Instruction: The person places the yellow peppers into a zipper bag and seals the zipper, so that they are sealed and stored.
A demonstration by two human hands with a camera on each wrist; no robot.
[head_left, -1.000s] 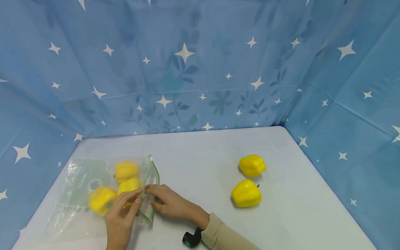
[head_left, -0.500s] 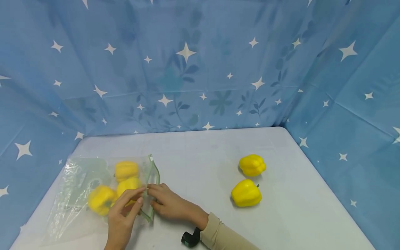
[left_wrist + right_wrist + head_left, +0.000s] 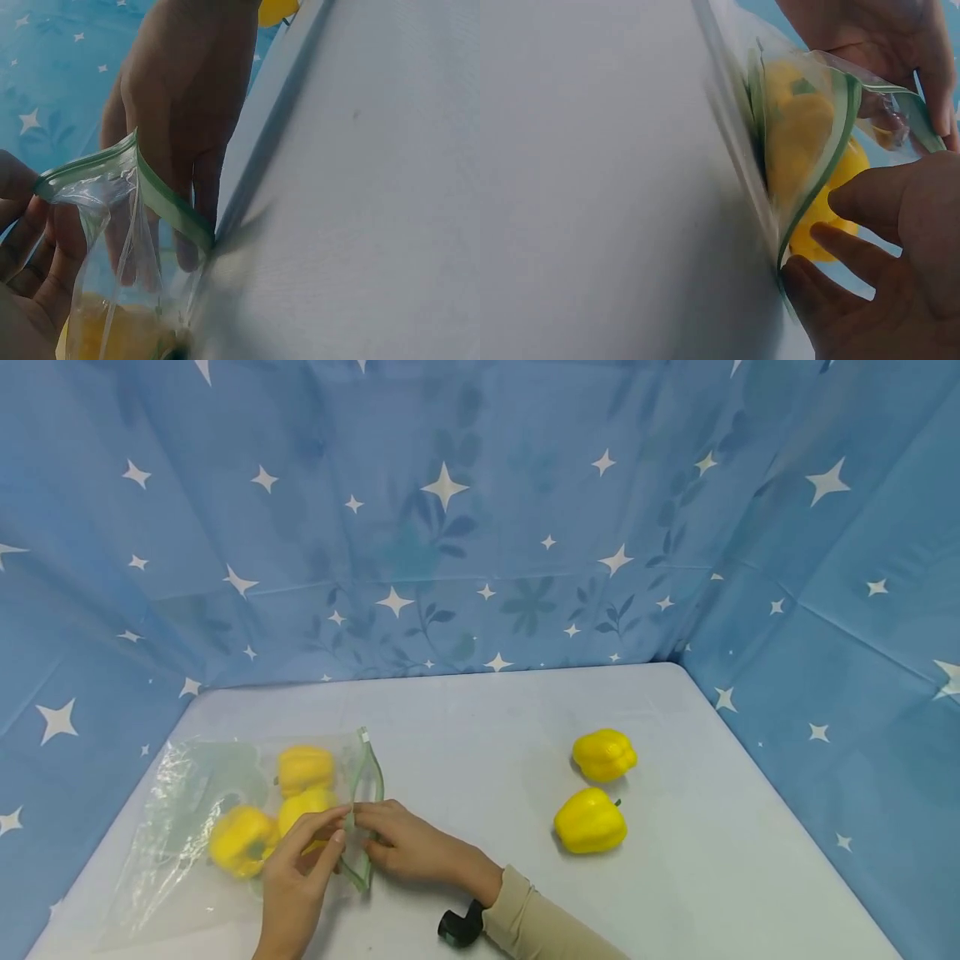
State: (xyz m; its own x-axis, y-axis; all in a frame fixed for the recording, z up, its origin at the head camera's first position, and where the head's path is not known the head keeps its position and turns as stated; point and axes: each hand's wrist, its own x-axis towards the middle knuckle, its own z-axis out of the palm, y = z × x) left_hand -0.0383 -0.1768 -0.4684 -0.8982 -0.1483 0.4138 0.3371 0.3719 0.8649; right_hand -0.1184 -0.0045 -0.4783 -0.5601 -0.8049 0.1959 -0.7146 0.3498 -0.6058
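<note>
A clear zip bag [image 3: 150, 893] with a green-edged mouth [image 3: 380, 781] lies on the table's left side. Inside are three yellow bell peppers [image 3: 243, 841], seen through the plastic. My left hand [image 3: 292, 881] pinches the near layer of the mouth's edge, lifting it into a peak in the left wrist view. My right hand [image 3: 416, 847] is at the gaping mouth; its fingers [image 3: 187, 251] point down, loosely extended, within the opening and hold no pepper. In the right wrist view the green strip [image 3: 836, 146] runs past the right fingertips.
Two more yellow bell peppers [image 3: 591, 821] [image 3: 605, 755] lie loose on the white table [image 3: 480, 735], right of the bag. A small black device [image 3: 461, 928] sits by the right wrist. Blue star-patterned curtains [image 3: 480, 527] stand behind and at both sides.
My left hand has shifted slightly right with the pinched edge of the bag. The right hand stays nearly in place, and the peppers remain where they were.
</note>
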